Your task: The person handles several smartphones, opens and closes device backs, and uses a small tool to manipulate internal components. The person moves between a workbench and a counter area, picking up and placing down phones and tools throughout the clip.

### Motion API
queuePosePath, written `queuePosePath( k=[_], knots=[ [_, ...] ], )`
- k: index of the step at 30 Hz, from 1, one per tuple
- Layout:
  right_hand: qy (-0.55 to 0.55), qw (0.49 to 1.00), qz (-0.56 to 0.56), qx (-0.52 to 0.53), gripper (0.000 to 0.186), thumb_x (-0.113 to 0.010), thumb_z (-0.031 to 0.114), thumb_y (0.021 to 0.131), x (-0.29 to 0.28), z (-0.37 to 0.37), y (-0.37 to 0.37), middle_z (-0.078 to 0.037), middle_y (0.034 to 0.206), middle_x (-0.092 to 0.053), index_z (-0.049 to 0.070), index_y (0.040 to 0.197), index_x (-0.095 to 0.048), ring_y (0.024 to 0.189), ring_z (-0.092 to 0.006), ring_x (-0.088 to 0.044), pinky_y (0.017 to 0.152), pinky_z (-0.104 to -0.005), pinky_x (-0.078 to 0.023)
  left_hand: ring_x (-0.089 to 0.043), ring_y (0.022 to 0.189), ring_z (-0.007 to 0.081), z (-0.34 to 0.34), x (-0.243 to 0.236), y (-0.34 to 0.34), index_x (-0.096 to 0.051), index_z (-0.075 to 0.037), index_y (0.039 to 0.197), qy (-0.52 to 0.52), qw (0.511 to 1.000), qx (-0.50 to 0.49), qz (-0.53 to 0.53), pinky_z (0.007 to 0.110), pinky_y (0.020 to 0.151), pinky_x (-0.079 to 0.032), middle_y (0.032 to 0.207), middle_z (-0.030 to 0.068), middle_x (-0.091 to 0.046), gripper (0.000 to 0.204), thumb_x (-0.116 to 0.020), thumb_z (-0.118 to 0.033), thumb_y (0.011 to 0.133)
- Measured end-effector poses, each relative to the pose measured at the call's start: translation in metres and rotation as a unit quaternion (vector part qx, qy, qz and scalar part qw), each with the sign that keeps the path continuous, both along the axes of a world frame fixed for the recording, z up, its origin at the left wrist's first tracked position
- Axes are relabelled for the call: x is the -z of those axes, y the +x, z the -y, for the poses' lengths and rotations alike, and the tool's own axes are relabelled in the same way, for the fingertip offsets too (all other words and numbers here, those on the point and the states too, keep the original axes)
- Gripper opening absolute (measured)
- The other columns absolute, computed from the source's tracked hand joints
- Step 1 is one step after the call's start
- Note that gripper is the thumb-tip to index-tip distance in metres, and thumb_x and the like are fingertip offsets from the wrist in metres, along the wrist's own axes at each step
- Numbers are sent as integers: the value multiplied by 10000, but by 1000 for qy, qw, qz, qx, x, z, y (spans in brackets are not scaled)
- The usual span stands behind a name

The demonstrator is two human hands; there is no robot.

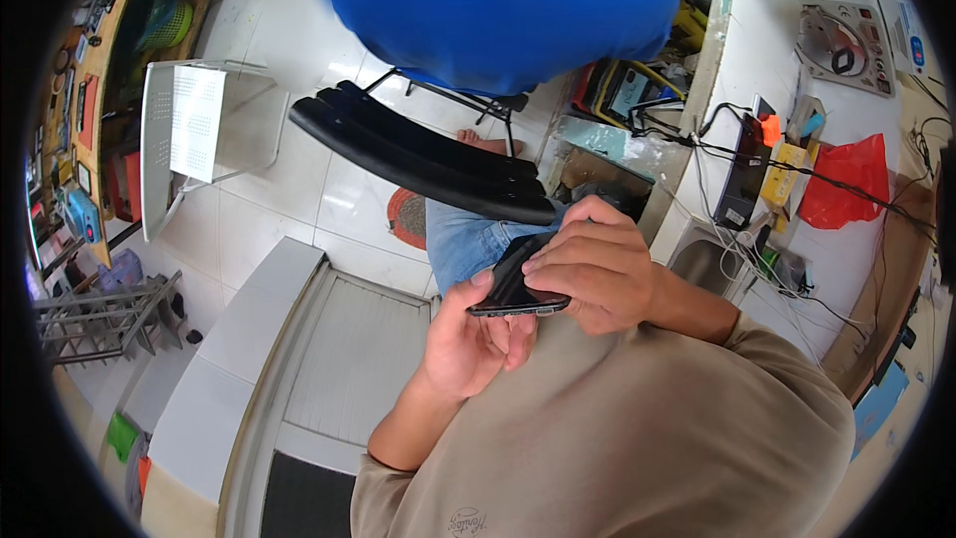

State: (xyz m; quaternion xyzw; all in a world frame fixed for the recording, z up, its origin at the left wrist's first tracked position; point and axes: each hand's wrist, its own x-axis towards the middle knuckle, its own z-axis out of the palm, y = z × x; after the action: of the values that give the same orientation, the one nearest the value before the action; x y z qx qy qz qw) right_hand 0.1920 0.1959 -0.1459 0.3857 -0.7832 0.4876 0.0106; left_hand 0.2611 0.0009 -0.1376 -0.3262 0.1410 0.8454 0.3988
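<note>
A room with a pale tiled floor [339,189], viewed from the head camera I watch remotely. Well to the right of the grip, a white worktop [762,60] carries a red plastic bag [851,184] and tangled cables; to the left of the grip stands a pale grey cabinet [219,379]. Beyond the grip, past a black ribbed band [418,149], a large blue cloth shape [498,10] fills the upper field.

Centre: a thin, glossy black device [510,284] between the two grips, above the lap. The left grip [468,349] clasps it, thumb along its left edge and fingers beneath; the right grip [602,259] also grasps it, fingers laid across its dark face.

For sound handling, I would let the left grip bear the weight — support under the body, thumb at the rim — and lay the right fingers flat, so that pressure spreads. I judge the smooth face liable to slip; even, modest force from both sides should prevent twisting.
</note>
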Motion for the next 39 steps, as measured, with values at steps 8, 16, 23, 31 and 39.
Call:
queuePosePath(
  k=[8,16,23,31,39],
  knots=[
    [-50,998,2,-38,272,-773,129,663,-15,65,-24,-32,792,-647,37,892,-660,672,-215,-599,683,-348,-442,-507,548,158,56,-20,0,-628,-44,932,17,996,-57,-68,280,512,-361,653,44,-595,543,-375,-523,971],
    [-48,998,-7,-42,235,-777,161,691,-18,151,-39,-30,773,-636,52,858,-654,676,-212,-594,699,-353,-451,-491,547,156,134,-23,-11,-636,-44,963,26,994,-92,-46,278,509,-357,646,47,-584,555,-350,-519,969],
    [-36,999,-35,-14,205,-775,180,743,-21,289,-49,-24,775,-645,51,854,-661,667,-213,-598,701,-347,-453,-448,517,188,273,-24,-30,-618,-18,848,-5,997,-69,-19,302,499,-343,565,74,-537,608,-293,-517,970],
    [-57,997,26,46,164,-756,148,811,-49,424,-56,-76,774,-666,20,869,-673,659,-244,-611,669,-356,-455,-424,463,181,428,-40,-28,-536,-17,679,-129,954,-63,-264,278,482,-337,533,84,-511,806,-131,-634,1003],
    [-48,970,202,126,109,-648,120,921,-56,463,-107,-96,768,-625,13,910,-662,717,-183,-578,693,-333,-458,-598,568,167,520,130,-60,-608,-48,932,-295,948,-121,-26,267,518,-481,703,74,-637,309,-549,-347,978]
  ],
)
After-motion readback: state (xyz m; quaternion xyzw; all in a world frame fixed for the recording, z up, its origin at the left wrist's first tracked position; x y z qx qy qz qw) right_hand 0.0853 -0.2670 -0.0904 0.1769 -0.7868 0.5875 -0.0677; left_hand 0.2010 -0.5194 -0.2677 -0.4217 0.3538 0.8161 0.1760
